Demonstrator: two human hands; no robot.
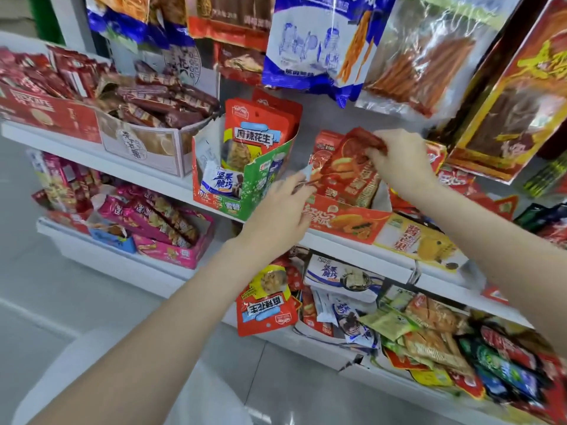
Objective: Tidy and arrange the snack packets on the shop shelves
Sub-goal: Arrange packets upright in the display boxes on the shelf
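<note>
Head view. Right hand (399,161), right of centre frame, pinches the top edge of a red snack packet (346,161) between thumb and curled fingers; the packet stands tilted in an orange display box (343,220) on the middle shelf (337,240). Left hand (276,210), centre frame, reaches toward the packet's lower left corner, fingers loosely extended; whether it touches the packet or a small pale wrapper (306,174) at its fingertips, cannot tell. No firm grasp evident on that side.

Risks, judged:
- Top-edge pinch only; slippery film could slide out and drop the packet onto the cluttered lower shelf (352,360).
- Neighbouring packets in the box lean loosely; pulling one may tip the rest forward over the box lip.
- Green display box (260,191) just left has a torn front wall; a left-forearm brush could spill it.
- Hanging bags (319,47) at upper frame sit close above the right hand; lifting high may knock them.

Legible text: peanut pouch (254,136) in the green box reads 麻辣花生; white packet (219,180) below it reads 坚果脆巧. Print on the held packet is blurred.
</note>
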